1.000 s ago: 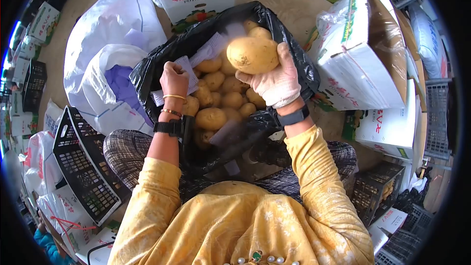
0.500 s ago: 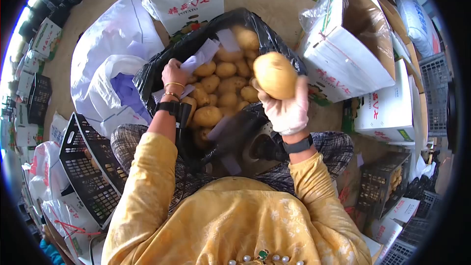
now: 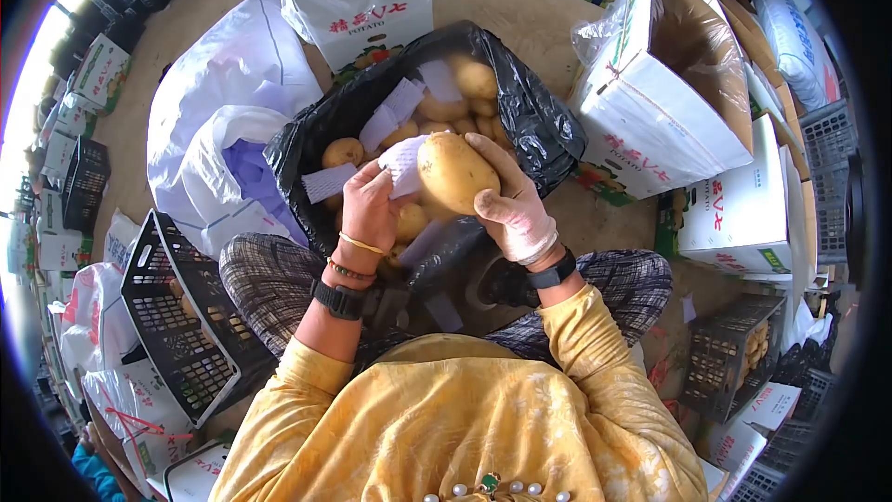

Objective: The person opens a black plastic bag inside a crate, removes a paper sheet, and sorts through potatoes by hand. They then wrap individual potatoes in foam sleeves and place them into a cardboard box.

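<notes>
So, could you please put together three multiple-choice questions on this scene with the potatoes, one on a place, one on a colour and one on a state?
1. Where is the held potato?
A. above the black bag
B. inside a white box
C. in a black crate

2. What colour is the glove on the right hand?
A. black
B. white
C. blue

3. What is the left hand doing?
A. lying open and empty
B. pinching a white paper slip
C. gripping a knife

Answers:
1 A, the potato is held over the bag's open mouth.
2 B, the glove is plainly white.
3 B, its fingers close on the slip right beside the potato.
</notes>
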Tool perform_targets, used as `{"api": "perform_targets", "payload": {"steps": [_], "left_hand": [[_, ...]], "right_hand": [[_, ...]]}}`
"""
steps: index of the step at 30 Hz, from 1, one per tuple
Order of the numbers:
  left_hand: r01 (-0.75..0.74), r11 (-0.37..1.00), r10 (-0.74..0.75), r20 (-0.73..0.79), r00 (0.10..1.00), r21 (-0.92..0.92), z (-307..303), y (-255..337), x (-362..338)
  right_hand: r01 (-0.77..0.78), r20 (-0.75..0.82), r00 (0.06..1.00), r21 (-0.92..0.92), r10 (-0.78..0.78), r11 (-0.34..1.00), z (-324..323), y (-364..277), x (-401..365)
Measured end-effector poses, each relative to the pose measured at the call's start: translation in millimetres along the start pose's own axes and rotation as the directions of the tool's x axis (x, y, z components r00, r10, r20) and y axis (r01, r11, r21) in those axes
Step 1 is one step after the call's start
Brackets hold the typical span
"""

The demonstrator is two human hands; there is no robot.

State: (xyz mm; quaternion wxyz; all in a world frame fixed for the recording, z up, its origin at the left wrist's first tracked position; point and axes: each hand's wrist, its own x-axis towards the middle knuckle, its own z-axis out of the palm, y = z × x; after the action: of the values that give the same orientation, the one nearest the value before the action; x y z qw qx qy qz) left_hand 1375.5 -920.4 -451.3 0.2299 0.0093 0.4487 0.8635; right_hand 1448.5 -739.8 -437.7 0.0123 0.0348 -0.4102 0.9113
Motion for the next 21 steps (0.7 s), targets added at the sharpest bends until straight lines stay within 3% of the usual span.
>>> {"api": "perform_targets", "payload": {"steps": [2, 3, 4, 5, 6, 8, 10, 11, 12, 13, 14, 17, 18, 19, 20, 21], "left_hand": [[0.038, 0.98, -0.049, -0.052, 0.997, -0.195, -1.0, -3.9, 0.9], [0.038, 0.98, -0.048, -0.05, 0.998, -0.197, 0.0, -6.3, -1.4], [-0.068, 0.99, 0.086, -0.147, 0.985, 0.125, 9.8, -5.1, -7.1], [-0.134, 0.888, 0.241, -0.197, 0.95, 0.44, 18.3, -6.8, -12.8], [-0.376, 0.472, 0.54, 0.076, 0.838, 0.797, 23.7, -12.1, -19.1], [-0.431, 0.303, 0.635, 0.157, 0.757, 0.85, 42.8, -18.1, -31.7], [-0.439, 0.324, 0.627, 0.157, 0.763, 0.838, 39.4, -22.8, -32.0], [-0.251, 0.627, 0.408, -0.036, 0.912, 0.738, 32.8, -26.8, -30.7], [-0.002, 0.831, 0.115, -0.168, 0.979, 0.556, 27.4, -27.7, -29.2], [0.116, 0.945, -0.054, -0.205, 0.977, 0.307, 26.2, -17.7, -24.0], [0.116, 0.987, -0.118, -0.011, 0.993, -0.107, 15.9, -14.2, -18.4], [0.316, 0.781, -0.179, 0.291, 0.94, -0.538, 6.1, 2.9, -4.4], [0.377, 0.815, -0.342, 0.159, 0.926, -0.44, 6.4, 10.2, -0.6], [0.348, 0.848, -0.329, 0.118, 0.937, -0.401, -0.2, 6.5, 7.9], [0.319, 0.878, -0.312, 0.078, 0.947, -0.357, -9.4, -2.1, 16.5], [0.28, 0.904, -0.291, 0.017, 0.957, -0.324, -12.8, -17.1, 22.3]], "right_hand": [[-0.003, -0.035, 0.999, 0.03, 0.004, 1.0, 4.0, -1.6, -1.0], [-0.009, -0.073, 0.997, 0.062, 0.014, 0.998, 5.7, -1.0, -1.9], [-0.011, -0.073, 0.997, 0.058, 0.015, 0.998, 8.2, 1.4, -2.1], [0.079, -0.131, 0.985, -0.226, -0.111, 0.971, 11.7, 6.2, -1.3], [0.143, -0.15, 0.958, -0.493, -0.245, 0.858, 14.9, 12.3, -0.6], [0.146, -0.179, 0.943, -0.537, -0.282, 0.831, 5.6, 32.1, 1.7], [0.122, -0.153, 0.927, -0.738, -0.342, 0.663, 4.3, 35.0, 6.0], [-0.01, -0.269, 0.94, -0.639, -0.211, 0.769, 3.2, 32.7, 9.3], [-0.002, -0.215, 0.971, -0.442, -0.104, 0.897, 1.8, 26.0, 9.3], [-0.052, -0.242, 0.969, -0.372, -0.043, 0.927, -3.2, 21.6, 9.5], [-0.101, -0.262, 0.965, -0.3, 0.019, 0.949, -8.7, 16.7, 8.1], [-0.223, -0.181, 0.965, -0.182, 0.19, 0.958, -17.4, -4.6, -3.3], [-0.292, -0.119, 0.952, -0.09, 0.281, 0.952, -18.9, -7.1, -5.5], [-0.244, -0.021, 0.97, -0.093, 0.243, 0.965, -20.3, -4.5, -5.8], [-0.249, -0.02, 0.968, -0.091, 0.248, 0.964, -17.6, -1.6, -4.6], [-0.206, 0.035, 0.978, 0.023, 0.205, 0.978, -12.1, 3.2, -3.5]]}}
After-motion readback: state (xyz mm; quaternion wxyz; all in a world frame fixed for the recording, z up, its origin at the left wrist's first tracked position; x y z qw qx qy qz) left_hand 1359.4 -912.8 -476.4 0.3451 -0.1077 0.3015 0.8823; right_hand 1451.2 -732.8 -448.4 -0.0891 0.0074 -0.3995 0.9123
